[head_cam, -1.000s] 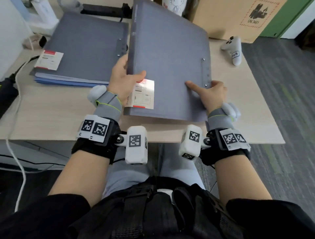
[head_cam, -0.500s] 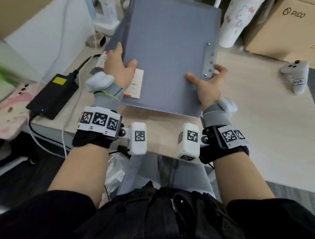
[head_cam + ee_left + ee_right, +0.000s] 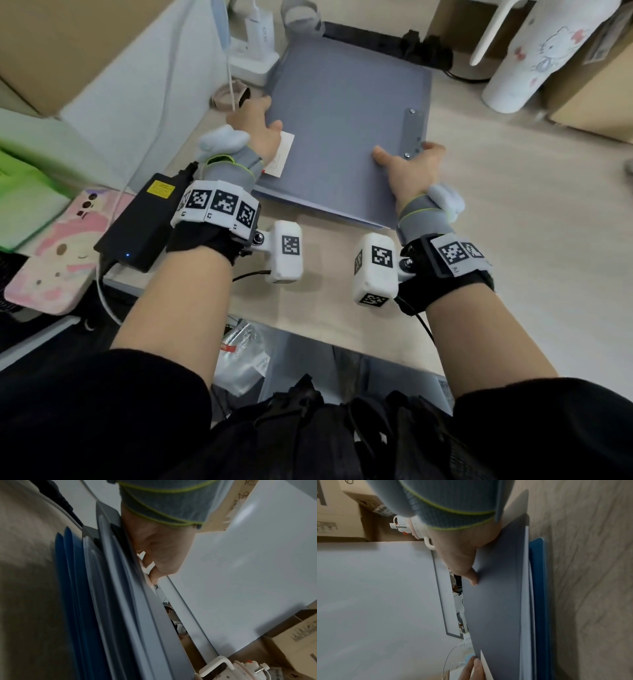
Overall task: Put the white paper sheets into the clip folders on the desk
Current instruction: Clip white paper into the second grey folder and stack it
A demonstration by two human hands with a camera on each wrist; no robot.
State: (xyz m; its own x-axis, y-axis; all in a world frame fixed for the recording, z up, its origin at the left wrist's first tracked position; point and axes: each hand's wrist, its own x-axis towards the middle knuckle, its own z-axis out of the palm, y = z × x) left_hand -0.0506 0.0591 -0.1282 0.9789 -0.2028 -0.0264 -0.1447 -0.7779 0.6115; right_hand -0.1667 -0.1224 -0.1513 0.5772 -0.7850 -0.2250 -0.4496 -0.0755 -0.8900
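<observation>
Both hands are holding one grey clip folder [image 3: 342,137] by its side edges, at the far left of the desk [image 3: 531,205]. The left hand [image 3: 255,128] is gripping the left edge, thumb lying on the cover beside a white label [image 3: 282,154] and fingers curled under. The right hand [image 3: 412,169] is gripping the right edge just below the metal clip strip [image 3: 412,133], thumb pressing flat on the cover and fingers wrapping beneath. In the wrist views the folder is sitting over a stack of other folders [image 3: 72,588], blue edges showing beneath it; whether it is already resting fully on them cannot be told.

No white sheets are showing loose anywhere, though pale page edges are visible inside the held folder, so the step in hand is probably setting a filled folder onto the pile. Doing that well is calling for keeping the folder level, lining its edges up with the stack below, and lowering the far edge first. Fingers underneath are needing to slide out sideways before the weight settles, so the pile does not shift toward the charger [image 3: 253,44] and white cable [image 3: 229,68] behind.
</observation>
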